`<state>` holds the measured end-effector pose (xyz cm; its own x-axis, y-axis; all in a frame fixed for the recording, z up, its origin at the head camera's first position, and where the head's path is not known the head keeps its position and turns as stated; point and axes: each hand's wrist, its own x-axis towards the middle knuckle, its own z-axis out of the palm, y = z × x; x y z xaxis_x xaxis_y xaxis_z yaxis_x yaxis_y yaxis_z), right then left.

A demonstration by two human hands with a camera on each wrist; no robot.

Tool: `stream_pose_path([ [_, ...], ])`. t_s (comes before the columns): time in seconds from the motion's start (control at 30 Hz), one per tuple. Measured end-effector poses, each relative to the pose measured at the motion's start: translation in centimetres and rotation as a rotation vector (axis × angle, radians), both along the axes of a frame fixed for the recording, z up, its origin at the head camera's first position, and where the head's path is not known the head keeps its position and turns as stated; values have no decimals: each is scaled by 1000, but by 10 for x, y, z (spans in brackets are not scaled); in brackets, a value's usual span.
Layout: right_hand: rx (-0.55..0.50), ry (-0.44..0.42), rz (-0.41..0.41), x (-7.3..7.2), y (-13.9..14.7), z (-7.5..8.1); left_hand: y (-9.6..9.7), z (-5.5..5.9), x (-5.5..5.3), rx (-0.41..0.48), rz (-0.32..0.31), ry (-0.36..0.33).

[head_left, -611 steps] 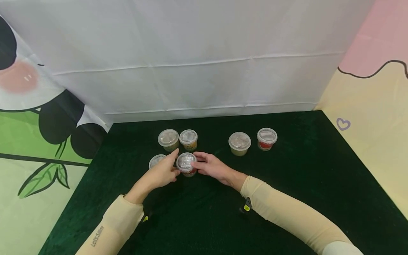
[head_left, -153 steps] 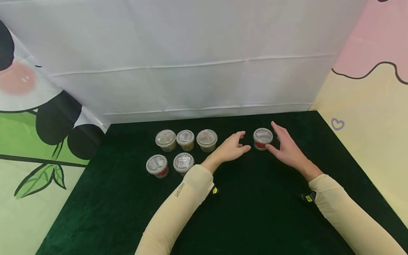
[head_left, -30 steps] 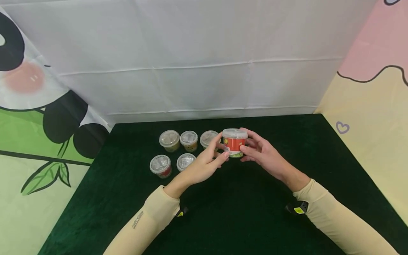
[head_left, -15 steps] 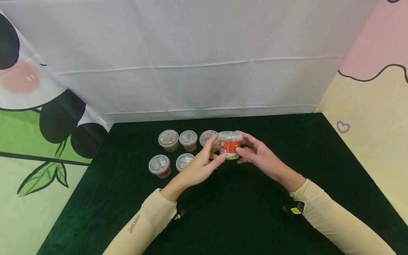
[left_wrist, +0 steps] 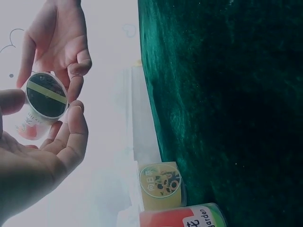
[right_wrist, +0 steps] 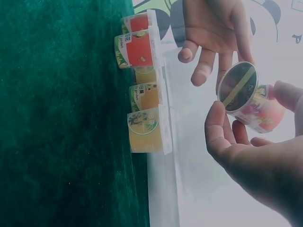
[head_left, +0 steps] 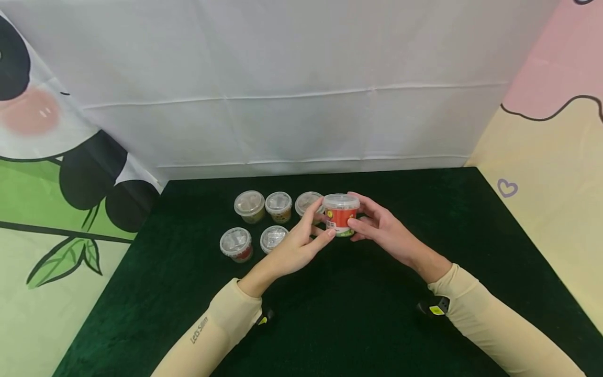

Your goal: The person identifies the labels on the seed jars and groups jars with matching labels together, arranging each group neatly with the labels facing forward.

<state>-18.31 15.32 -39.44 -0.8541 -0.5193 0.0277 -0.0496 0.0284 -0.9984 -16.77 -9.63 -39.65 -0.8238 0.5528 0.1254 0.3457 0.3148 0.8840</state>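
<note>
Above the table, a small clear plastic tub with a red label and clear lid [head_left: 341, 214] is held upright between both hands. My left hand [head_left: 294, 246] holds its left side, thumb low at the front. From the right, my right hand [head_left: 383, 230] grips it with the thumb on the label and fingers behind. The tub's dark base with a pale strip [left_wrist: 46, 94] shows in the left wrist view, and the base [right_wrist: 238, 86] also shows in the right wrist view. Behind my left hand, a pale-lidded tub [head_left: 306, 201] is partly hidden.
Lidded tubs stand in two rows on the dark green cloth [head_left: 400, 324]: a back tub [head_left: 249, 207], a patterned tub [head_left: 279, 207], a front red-labelled tub [head_left: 236, 244] and a partly covered tub [head_left: 272, 238]. A white cloth wall [head_left: 301, 131] rises behind.
Two tubs stood at right earlier; one joined the back row. The red-labelled tub then rose from the table into both hands, and since a second ago has shifted slightly left, its label turning.
</note>
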Motion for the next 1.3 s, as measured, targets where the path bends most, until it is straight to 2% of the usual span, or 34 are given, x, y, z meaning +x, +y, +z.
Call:
stream_pose_path([
  [0.53,-2,17,-5,-1,-3,0,0,1,1,31,-12,6],
  [0.77,-18,23,4,0,-6,1,3,3,1,38,-21,33],
  [1.13,-34,20,3,1,-6,2,4,2,1,39,-20,22],
  [1.3,-50,17,1,0,-7,2,6,2,1,49,-20,42],
])
